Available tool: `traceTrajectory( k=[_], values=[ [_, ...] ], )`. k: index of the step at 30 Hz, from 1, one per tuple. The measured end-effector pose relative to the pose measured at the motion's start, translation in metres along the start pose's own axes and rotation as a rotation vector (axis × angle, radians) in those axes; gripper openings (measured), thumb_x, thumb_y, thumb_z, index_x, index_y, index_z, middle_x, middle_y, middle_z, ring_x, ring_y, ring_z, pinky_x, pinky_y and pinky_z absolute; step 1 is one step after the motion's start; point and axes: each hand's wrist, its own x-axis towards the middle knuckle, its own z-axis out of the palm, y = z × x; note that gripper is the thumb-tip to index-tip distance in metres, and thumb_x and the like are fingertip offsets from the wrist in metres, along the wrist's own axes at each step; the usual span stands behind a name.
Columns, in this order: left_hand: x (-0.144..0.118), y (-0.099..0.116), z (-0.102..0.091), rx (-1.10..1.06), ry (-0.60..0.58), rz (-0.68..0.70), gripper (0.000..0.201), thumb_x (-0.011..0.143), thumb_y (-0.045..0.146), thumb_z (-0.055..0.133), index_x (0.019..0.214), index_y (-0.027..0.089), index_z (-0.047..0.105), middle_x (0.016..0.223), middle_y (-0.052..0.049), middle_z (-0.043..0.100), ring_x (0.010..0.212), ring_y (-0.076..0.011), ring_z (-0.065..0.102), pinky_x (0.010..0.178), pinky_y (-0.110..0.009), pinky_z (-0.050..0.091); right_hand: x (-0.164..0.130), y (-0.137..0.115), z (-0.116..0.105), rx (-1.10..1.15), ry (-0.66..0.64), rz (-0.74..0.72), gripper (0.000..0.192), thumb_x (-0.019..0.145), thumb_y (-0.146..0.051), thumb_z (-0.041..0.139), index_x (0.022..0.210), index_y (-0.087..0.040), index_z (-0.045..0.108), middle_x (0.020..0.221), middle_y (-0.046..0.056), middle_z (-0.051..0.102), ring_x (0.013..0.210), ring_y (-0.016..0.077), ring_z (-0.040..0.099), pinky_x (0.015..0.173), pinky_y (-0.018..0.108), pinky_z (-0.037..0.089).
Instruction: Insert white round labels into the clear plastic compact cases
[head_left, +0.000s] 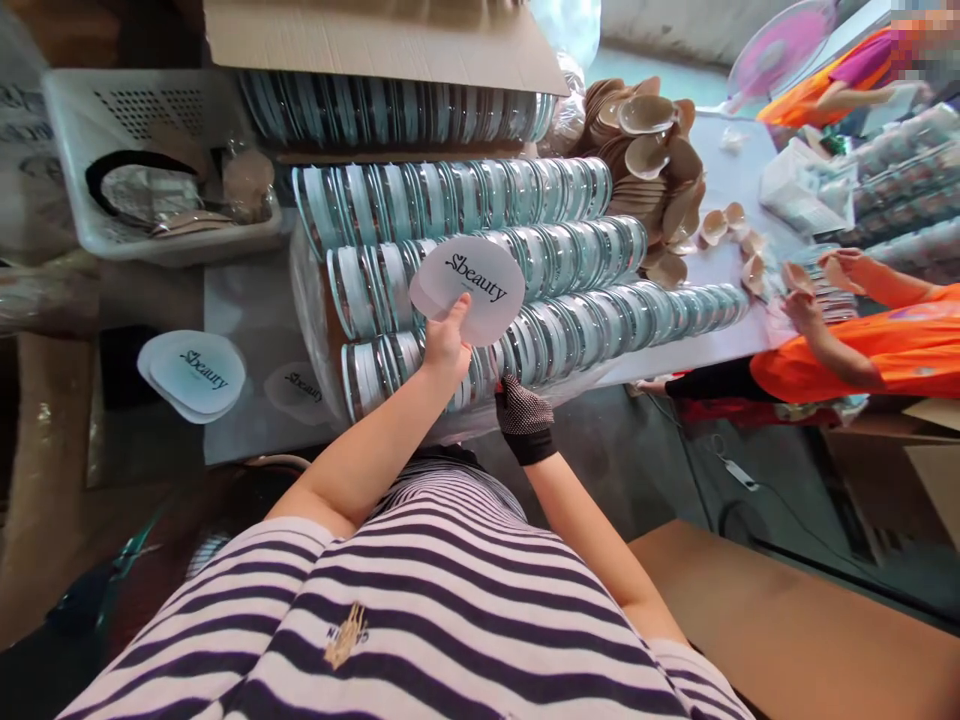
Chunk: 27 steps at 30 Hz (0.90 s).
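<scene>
My bare left hand (448, 345) grips a small stack of rounded white cards (491, 275), thumb on top, the upper one printed "beauty". The cards are held above rows of round clear-and-white packages (480, 190) standing on edge. My right hand (523, 412), in a black dotted glove, is closed at the near side of the front row (585, 325). Its fingertips touch or nearly touch the packages there; what they hold, if anything, is hidden. More printed white cards (193, 375) lie to the left.
A white plastic basket (67, 170) with bagged items stands at the left. Beyond the rows are a cardboard box (382, 35) and a pile of tan cup-shaped pieces (645, 160). At the right, a co-worker in orange (840, 345) handles tan pieces. An open carton (787, 620) is at the lower right.
</scene>
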Motion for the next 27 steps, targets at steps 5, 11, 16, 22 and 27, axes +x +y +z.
traceTrajectory(
  k=[5, 11, 16, 22, 27],
  values=[
    [-0.005, -0.001, 0.0, 0.024, -0.021, 0.036, 0.05, 0.077, 0.015, 0.078, 0.124, 0.024, 0.065, 0.125, -0.007, 0.07, 0.124, -0.0237, 0.061, 0.109, -0.043, 0.046, 0.0, 0.001, -0.008, 0.658, -0.323, 0.0, 0.024, 0.095, -0.037, 0.039, 0.101, -0.02, 0.055, 0.076, 0.003, 0.066, 0.056, 0.012, 0.056, 0.055, 0.022, 0.04],
    [-0.006, -0.007, 0.004, 0.089, 0.046, 0.109, 0.045, 0.071, 0.017, 0.083, 0.113, 0.021, 0.069, 0.115, -0.006, 0.074, 0.119, -0.0234, 0.064, 0.105, -0.041, 0.049, 0.021, 0.017, -0.031, 0.914, -0.484, -0.09, 0.035, 0.087, -0.053, 0.05, 0.09, -0.02, 0.058, 0.053, -0.004, 0.054, 0.042, 0.0117, 0.048, 0.042, 0.021, 0.038],
    [-0.006, -0.011, 0.007, 0.124, 0.022, 0.172, 0.037, 0.067, 0.02, 0.085, 0.101, 0.017, 0.072, 0.103, -0.007, 0.076, 0.116, -0.0247, 0.065, 0.105, -0.04, 0.048, 0.072, 0.015, -0.076, 0.668, 0.243, -0.232, 0.044, 0.095, -0.05, 0.039, 0.116, -0.019, 0.063, 0.098, 0.009, 0.072, 0.09, 0.0191, 0.068, 0.08, 0.032, 0.055],
    [-0.022, -0.006, 0.001, 0.144, 0.03, 0.127, 0.03, 0.069, 0.021, 0.082, 0.096, 0.017, 0.071, 0.105, -0.009, 0.076, 0.109, -0.0263, 0.068, 0.101, -0.042, 0.051, 0.064, -0.033, -0.083, 0.244, 0.541, -0.459, 0.052, 0.091, -0.042, 0.05, 0.137, -0.018, 0.053, 0.142, 0.016, 0.053, 0.134, 0.0277, 0.047, 0.109, 0.047, 0.042],
    [-0.026, 0.008, -0.004, 0.118, -0.012, 0.076, 0.022, 0.073, 0.013, 0.077, 0.095, 0.015, 0.071, 0.104, -0.01, 0.076, 0.105, -0.0239, 0.069, 0.101, -0.04, 0.051, 0.046, -0.031, -0.065, 0.279, 0.663, -0.264, 0.043, 0.095, -0.041, 0.039, 0.119, -0.014, 0.063, 0.1, 0.015, 0.07, 0.091, 0.0257, 0.067, 0.081, 0.04, 0.055]
  ],
)
